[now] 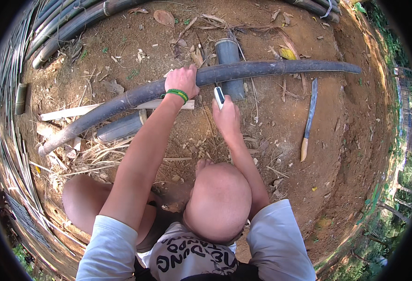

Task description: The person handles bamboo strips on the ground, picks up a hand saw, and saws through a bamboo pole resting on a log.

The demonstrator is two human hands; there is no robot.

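A long dark bamboo pole [257,69] lies across the ground in front of me, resting over a short thick bamboo piece [227,52]. My left hand [181,82], with a green and yellow band at the wrist, is closed over the top of the pole. Just to its right, my right hand [227,117] grips the white and dark handle of a hand saw [219,97]. The saw's thin blade meets the pole's near side; most of it is hidden. Under the pole's left part lie another short bamboo piece [121,127] and a pale split strip [70,111].
A machete [312,105] with a wooden handle lies on the soil at right. Bamboo poles [70,33] are stacked at the far left, others [316,8] at the far right. Thin split strips [11,117] line the left side. Dry leaves and shavings litter the ground.
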